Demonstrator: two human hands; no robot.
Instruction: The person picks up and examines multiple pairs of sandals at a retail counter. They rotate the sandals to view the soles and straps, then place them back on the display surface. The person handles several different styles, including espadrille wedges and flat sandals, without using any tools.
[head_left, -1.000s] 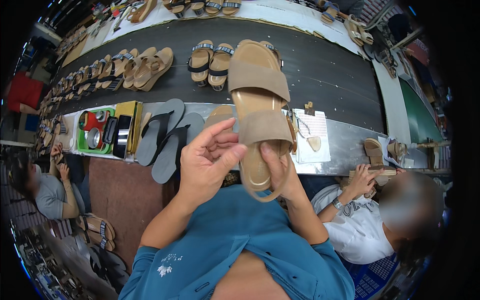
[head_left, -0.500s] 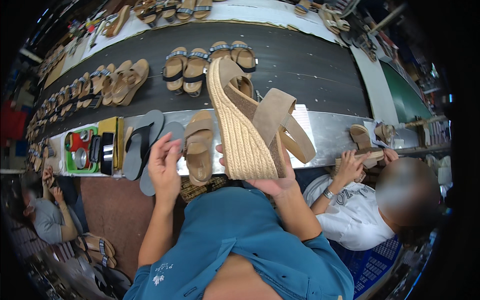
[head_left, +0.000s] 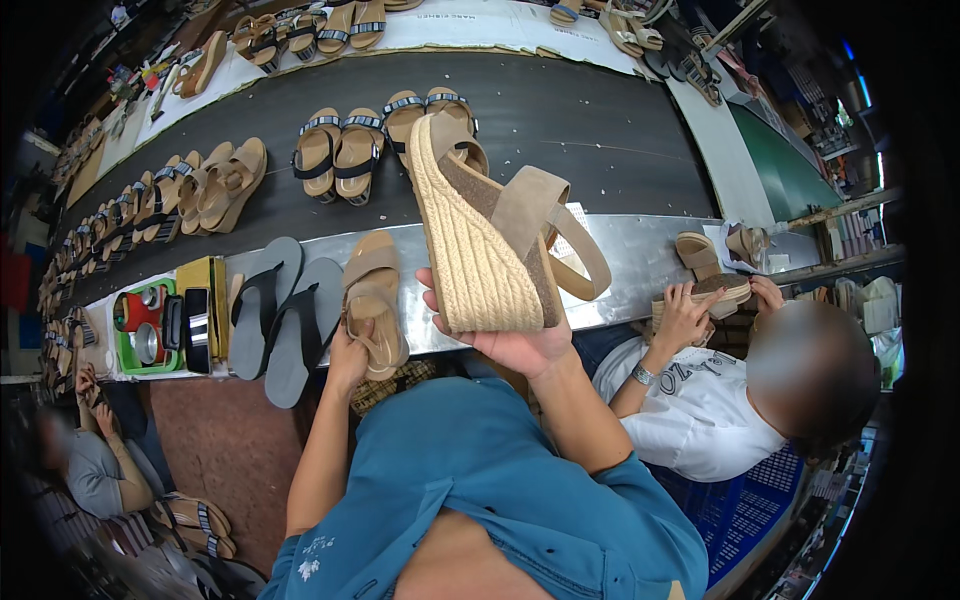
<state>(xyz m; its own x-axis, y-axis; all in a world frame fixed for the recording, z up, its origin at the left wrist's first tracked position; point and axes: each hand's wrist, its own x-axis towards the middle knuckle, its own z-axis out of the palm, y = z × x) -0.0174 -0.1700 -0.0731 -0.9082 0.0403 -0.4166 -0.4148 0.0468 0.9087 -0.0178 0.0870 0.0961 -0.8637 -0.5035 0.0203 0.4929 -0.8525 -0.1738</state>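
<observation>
My right hand (head_left: 525, 348) holds a taupe wedge sandal (head_left: 490, 260) raised above the metal bench edge. It grips from beneath the heel, palm up, fingertips showing on the left. The sandal has a rope-wrapped wedge, a cork-coloured layer, crossed suede straps and a dangling heel strap. My left hand (head_left: 349, 352) is closed round the heel end of a second taupe sandal (head_left: 375, 285), which lies on the bench with its toe pointing away. Part of that hand is hidden by the sandal. Grey flip-flops (head_left: 318, 300) with black straps lie just left of it.
A dark conveyor belt (head_left: 610, 150) carries several sandals (head_left: 340, 150) beyond the metal bench (head_left: 640, 260). At left stands a green tray (head_left: 128, 352) with tins. A co-worker in a white shirt (head_left: 680, 420) handles a sandal close on my right; another person (head_left: 100, 465) sits far left.
My left hand has come down from the air beside the second sandal and taken hold of its heel end. My right hand still holds the raised wedge sandal.
</observation>
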